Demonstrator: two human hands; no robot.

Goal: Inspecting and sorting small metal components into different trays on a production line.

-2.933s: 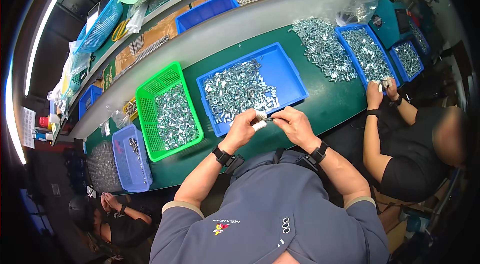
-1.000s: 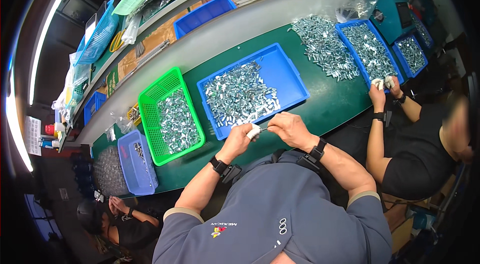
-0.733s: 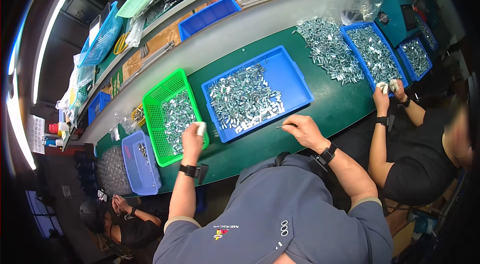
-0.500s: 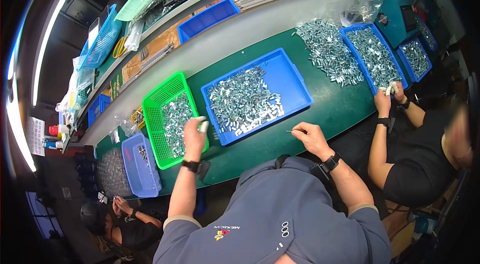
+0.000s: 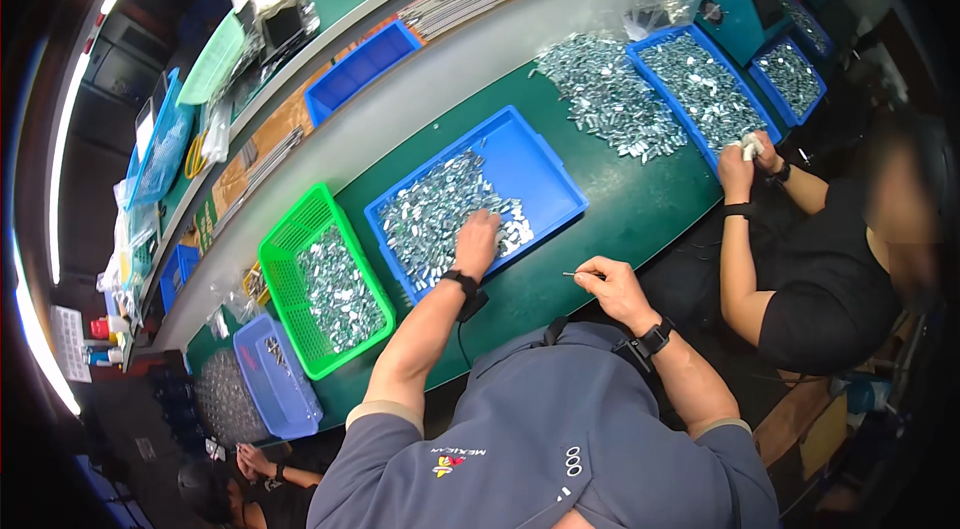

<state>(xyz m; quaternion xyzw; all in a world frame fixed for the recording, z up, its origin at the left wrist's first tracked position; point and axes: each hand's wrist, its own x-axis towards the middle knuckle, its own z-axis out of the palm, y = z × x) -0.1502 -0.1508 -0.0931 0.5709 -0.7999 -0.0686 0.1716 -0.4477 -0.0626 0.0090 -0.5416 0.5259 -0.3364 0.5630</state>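
Note:
My left hand [image 5: 477, 241] reaches into the blue tray [image 5: 545, 169] and rests on the heap of small silver metal parts [image 5: 430, 219], fingers curled down among them; what it grips is hidden. My right hand [image 5: 610, 286] hovers over the green tabletop [image 5: 640, 214] near the front edge, pinching a thin metal pin [image 5: 572, 275] that points left. A green basket [image 5: 290, 259] with more silver parts stands left of the blue tray.
A small blue basket [image 5: 262, 379] sits at the far left. A loose pile of parts [image 5: 605, 104] and two more blue trays [image 5: 700, 89] lie to the right, where another person's hands [image 5: 742, 157] work. A raised grey shelf [image 5: 420, 89] runs behind.
My left hand carried a small piece to the green basket, then swung right into the blue tray. My right hand drew back toward the table's front edge.

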